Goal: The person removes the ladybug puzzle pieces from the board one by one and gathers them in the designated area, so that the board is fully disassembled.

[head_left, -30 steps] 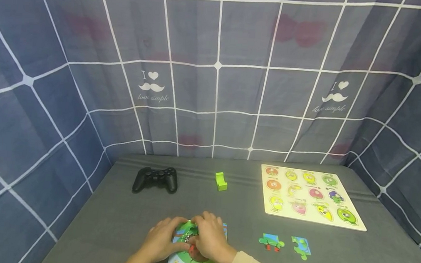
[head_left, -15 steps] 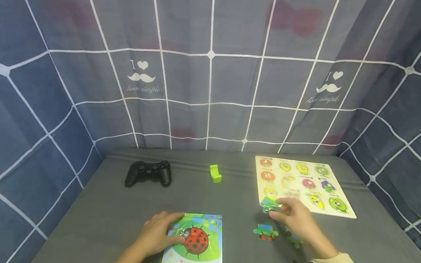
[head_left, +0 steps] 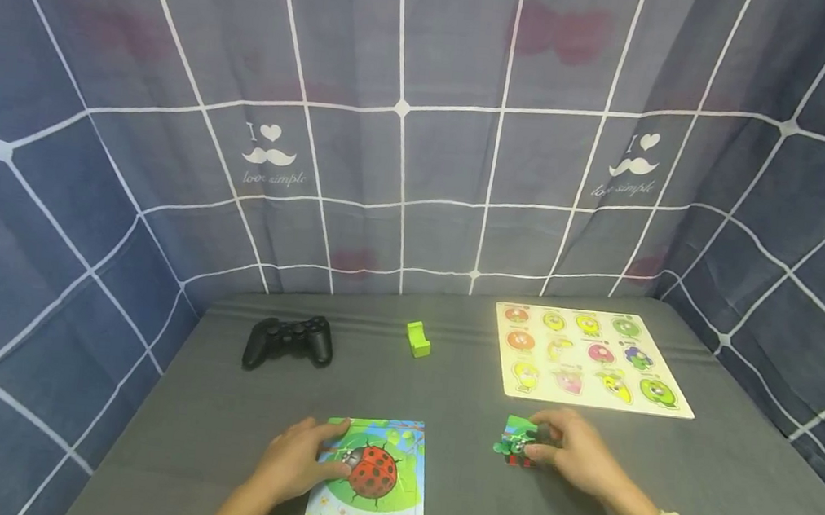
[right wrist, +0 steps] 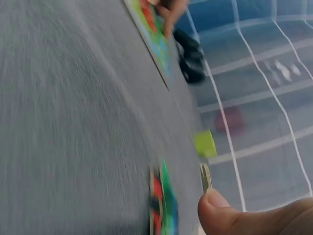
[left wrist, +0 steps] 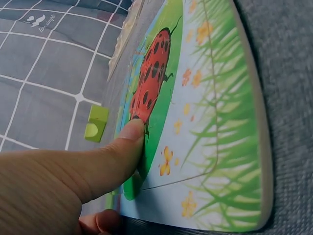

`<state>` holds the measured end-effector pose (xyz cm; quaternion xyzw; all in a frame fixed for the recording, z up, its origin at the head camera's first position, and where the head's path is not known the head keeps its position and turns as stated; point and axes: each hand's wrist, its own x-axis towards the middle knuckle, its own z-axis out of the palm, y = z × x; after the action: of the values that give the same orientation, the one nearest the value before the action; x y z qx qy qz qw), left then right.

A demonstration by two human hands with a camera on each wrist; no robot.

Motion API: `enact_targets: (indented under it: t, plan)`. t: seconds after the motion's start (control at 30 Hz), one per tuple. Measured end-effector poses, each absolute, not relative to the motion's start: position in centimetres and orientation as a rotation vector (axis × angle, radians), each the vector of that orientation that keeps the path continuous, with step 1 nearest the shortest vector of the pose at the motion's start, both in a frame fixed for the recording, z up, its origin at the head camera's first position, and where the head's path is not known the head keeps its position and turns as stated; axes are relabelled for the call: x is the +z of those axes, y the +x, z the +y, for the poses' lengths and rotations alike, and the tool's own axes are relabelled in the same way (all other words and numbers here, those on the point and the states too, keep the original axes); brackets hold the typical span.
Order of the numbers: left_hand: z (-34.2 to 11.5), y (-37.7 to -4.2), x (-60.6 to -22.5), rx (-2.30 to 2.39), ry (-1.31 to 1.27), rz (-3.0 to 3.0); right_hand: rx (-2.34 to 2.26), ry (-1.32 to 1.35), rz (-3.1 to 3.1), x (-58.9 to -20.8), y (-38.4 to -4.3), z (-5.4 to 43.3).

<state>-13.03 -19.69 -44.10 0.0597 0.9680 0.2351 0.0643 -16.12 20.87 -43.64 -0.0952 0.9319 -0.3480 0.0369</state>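
Observation:
The ladybug jigsaw puzzle [head_left: 373, 495] lies flat at the front middle of the table. My left hand [head_left: 295, 460] rests on its left side; the thumb touches the picture by the ladybug's head, and a finger reaches the upper left corner. To the right, my right hand [head_left: 575, 452] pinches a green puzzle piece [head_left: 518, 429] between thumb and fingers. Its thin edge [right wrist: 205, 177] shows above the thumb in the right wrist view. Under it lies another puzzle piece with red marks [head_left: 518, 461], partly covered. Anything beneath the right palm is hidden.
A black game controller [head_left: 289, 341] lies at the back left. A lime-green block [head_left: 417, 340] stands at the back middle. A cream fruit board [head_left: 591, 359] lies at the back right. A grid-patterned curtain [head_left: 436, 161] walls the table's back and sides.
My right hand has left the ladybug puzzle, moved right with a puzzle piece, and come lower toward the loose pieces. My left hand stays on the puzzle. The view has shifted slightly.

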Motion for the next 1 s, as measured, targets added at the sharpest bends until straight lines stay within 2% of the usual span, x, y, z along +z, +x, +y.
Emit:
enact_targets:
  t: [0.4, 1.0]
  plan:
    - [-19.7, -12.8, -44.4, 0.73, 0.172, 2.923, -1.005, -0.634, 2.861, -43.3, -17.0, 15.9]
    - [-19.8, -12.7, -44.7, 0.785, 0.197, 2.94, -0.947, -0.547, 2.862, -44.2, -17.1, 13.9]
